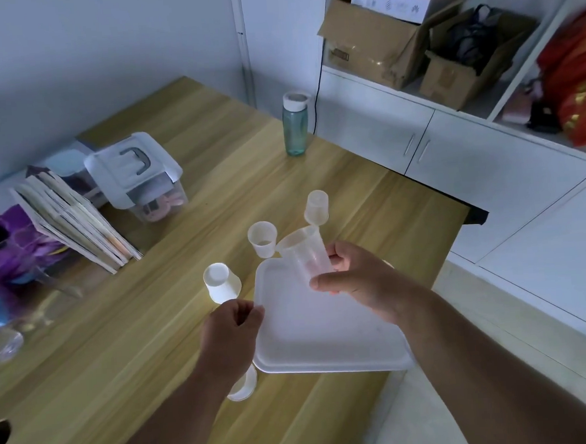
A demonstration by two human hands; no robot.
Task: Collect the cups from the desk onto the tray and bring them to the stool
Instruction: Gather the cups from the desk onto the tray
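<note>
A white tray [329, 336] lies on the wooden desk [127, 335] near its right edge. My right hand [353, 276] holds a clear plastic cup [303, 252] tilted above the tray's far end. My left hand [231, 332] pinches the tray's left rim. Three more pale cups stand on the desk: one [220, 286] just left of the tray, one [262, 239] beyond it, one [316, 207] farther back. Another cup [243, 386] peeks out from under my left forearm.
A teal water bottle [295, 124] stands at the desk's far side. A clear lidded storage box [138, 176], leaning books [75, 218] and purple items [8, 246] crowd the left. White cabinets [452, 150] with cardboard boxes [386, 34] lie beyond the desk.
</note>
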